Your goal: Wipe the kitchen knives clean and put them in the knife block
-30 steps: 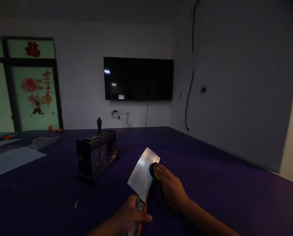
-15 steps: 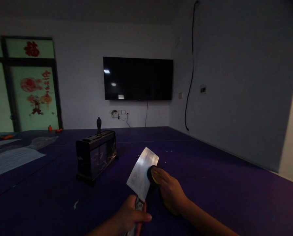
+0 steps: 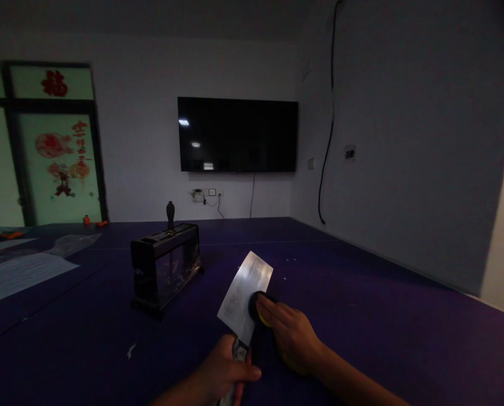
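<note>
My left hand is closed round the handle of a cleaver, whose broad steel blade points up and away from me. My right hand presses a yellow sponge with a dark scouring side against the blade's right edge, about halfway along it. Both hands hover low over the dark purple surface. Most of the sponge is hidden under my fingers.
A black knife block with one dark handle sticking up stands to the left, beyond the cleaver. Sheets of paper and plastic lie at the far left. A wall-mounted television hangs ahead.
My right hand has slid the sponge down the blade toward the handle. The cleaver and my left hand have stayed nearly still.
</note>
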The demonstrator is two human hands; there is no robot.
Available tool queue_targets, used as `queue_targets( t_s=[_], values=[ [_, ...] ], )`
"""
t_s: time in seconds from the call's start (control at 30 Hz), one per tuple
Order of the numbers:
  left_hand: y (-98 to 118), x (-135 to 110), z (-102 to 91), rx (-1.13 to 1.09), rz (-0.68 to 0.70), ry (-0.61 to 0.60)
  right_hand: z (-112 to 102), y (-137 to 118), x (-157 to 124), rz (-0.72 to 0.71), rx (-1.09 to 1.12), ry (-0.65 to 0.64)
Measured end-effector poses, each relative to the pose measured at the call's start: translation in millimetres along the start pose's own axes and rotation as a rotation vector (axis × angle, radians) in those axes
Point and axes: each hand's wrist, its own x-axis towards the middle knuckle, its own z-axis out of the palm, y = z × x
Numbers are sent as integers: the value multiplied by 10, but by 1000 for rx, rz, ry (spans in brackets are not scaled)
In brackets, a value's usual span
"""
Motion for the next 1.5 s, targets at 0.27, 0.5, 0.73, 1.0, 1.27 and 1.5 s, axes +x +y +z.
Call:
queue_targets(
  t_s=[0.27, 0.5, 0.73, 1.0, 1.27, 1.5],
  values=[
    [42, -25, 29, 49, -1, -19, -99, -5, 69, 140, -89, -35],
    [73, -69, 13, 114, 28, -35, -42, 140, 76, 339, -189, 53],
    [82, -65, 0, 152, 12, -43, 1, 228, 66, 423, -185, 83],
    [78, -50, 0, 112, 13, -31, -23, 203, 55, 400, -208, 66],
    [60, -26, 0, 16, 9, -37, -54, 37, 76, 261, -162, -48],
    [38, 23, 8, 15, -5, -21, -118, -43, 106, 125, -47, -77]
  ],
)
